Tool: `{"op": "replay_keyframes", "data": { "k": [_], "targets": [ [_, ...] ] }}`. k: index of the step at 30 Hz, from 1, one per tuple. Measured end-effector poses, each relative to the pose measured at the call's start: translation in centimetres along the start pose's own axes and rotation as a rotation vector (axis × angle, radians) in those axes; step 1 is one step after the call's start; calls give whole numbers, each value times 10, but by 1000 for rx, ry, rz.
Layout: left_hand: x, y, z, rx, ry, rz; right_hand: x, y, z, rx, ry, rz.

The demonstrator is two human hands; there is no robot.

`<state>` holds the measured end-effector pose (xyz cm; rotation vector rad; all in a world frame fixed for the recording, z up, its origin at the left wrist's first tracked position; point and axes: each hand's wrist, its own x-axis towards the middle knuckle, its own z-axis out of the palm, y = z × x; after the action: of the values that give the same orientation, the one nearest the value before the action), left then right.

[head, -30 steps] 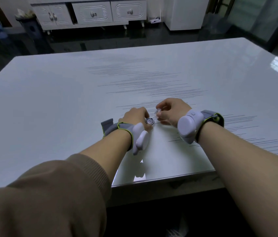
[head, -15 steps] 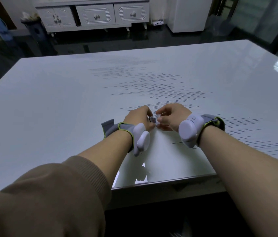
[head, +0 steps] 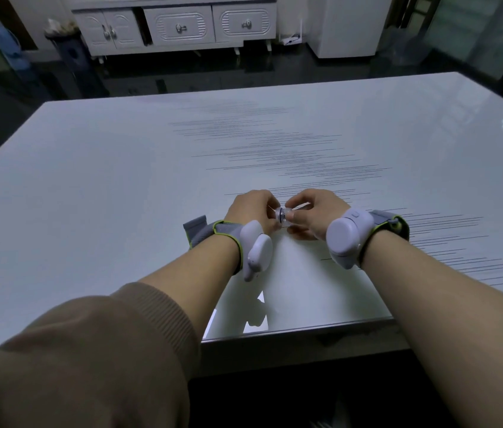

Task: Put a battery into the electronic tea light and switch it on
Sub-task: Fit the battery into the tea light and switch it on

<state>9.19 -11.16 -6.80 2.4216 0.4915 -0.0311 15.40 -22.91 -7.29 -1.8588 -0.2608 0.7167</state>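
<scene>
Our left hand (head: 251, 208) and right hand (head: 316, 211) meet fingertip to fingertip, both pinching the tea light (head: 281, 215) just above the bench (head: 120, 180). Its near edge lies toward 6 o'clock; bare surface spreads toward 9, 12 and 3.
</scene>
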Motion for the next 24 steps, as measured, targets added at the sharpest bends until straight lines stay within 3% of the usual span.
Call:
{"op": "replay_keyframes", "data": {
  "k": [24],
  "targets": [
    [-5, -14, -20, -84, -1, -14, 1, -11, 15, 127, -68, -6]
  ]
}}
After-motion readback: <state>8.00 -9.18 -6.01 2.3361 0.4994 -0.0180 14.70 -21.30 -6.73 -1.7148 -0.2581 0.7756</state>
